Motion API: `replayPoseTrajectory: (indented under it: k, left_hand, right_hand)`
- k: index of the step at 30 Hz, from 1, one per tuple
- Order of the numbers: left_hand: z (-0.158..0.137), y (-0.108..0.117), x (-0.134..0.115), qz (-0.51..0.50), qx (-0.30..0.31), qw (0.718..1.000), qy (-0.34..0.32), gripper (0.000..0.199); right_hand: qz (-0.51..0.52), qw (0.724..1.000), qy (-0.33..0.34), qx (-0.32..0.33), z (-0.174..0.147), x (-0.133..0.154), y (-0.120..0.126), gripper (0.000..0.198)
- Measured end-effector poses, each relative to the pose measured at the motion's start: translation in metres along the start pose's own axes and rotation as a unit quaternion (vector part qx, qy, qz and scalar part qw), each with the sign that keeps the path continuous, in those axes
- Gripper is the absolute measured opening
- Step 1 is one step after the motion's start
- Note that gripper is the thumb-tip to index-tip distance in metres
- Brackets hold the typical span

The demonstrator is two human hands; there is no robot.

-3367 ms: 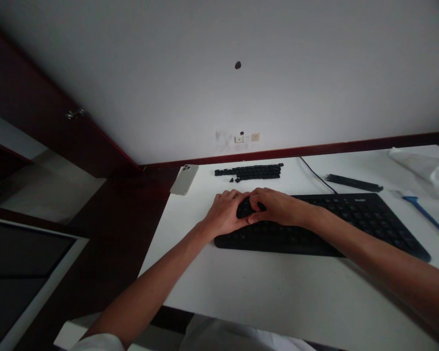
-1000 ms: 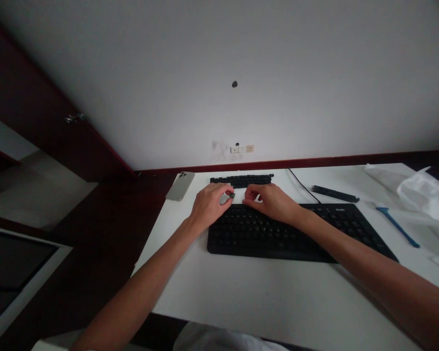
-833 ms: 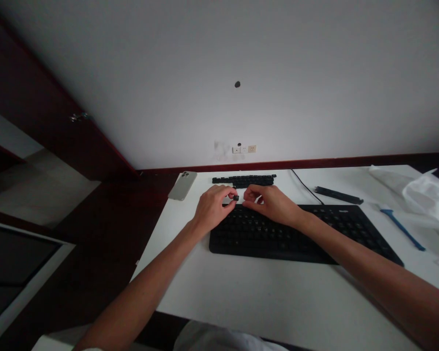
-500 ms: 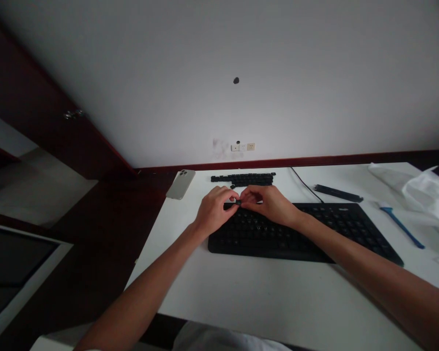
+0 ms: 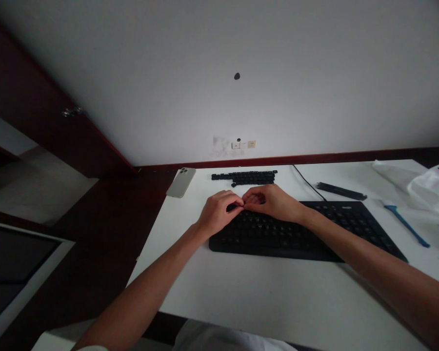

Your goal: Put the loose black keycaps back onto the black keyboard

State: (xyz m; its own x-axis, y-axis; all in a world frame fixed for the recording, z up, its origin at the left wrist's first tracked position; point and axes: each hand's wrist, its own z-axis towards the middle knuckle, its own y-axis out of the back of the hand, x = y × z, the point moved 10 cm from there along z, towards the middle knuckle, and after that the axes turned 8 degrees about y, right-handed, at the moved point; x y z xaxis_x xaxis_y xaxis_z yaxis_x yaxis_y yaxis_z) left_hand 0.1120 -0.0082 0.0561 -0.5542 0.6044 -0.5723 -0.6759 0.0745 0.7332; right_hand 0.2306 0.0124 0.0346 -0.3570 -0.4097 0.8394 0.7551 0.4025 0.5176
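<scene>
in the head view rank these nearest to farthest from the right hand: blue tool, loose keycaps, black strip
From the right hand:
1. loose keycaps, just beyond it, in rows
2. black strip, off to the right, behind the keyboard
3. blue tool, farthest right, past the strip

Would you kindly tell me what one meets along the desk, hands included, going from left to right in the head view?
Phone → left hand → right hand → black cable → long dark strip → blue tool.
</scene>
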Motion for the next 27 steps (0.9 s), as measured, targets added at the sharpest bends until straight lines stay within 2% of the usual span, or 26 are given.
replayPoseTrajectory:
  k: [5,11,14,17,27]
  left_hand:
    - [0.001,0.003,-0.003,0.002,0.0,1.0,-0.013,0.009]
    - [0.004,0.016,0.029,-0.028,-0.039,0.997,0.062,0.025]
    - [0.004,0.011,0.041,-0.034,-0.016,0.996,0.082,0.034]
    - [0.003,0.003,0.048,-0.059,0.009,0.994,0.095,0.034]
    - [0.001,-0.009,0.049,-0.064,0.037,0.994,0.085,0.035]
  right_hand:
    - [-0.072,0.997,0.0,0.01,-0.001,0.003,0.004,0.02]
    - [-0.142,0.988,0.033,0.057,-0.002,0.01,-0.008,0.017]
    - [-0.158,0.984,0.038,0.079,-0.004,0.011,-0.014,0.017]
    - [-0.167,0.981,0.04,0.093,-0.004,0.009,-0.018,0.017]
    - [-0.181,0.977,0.056,0.102,-0.005,0.009,-0.022,0.015]
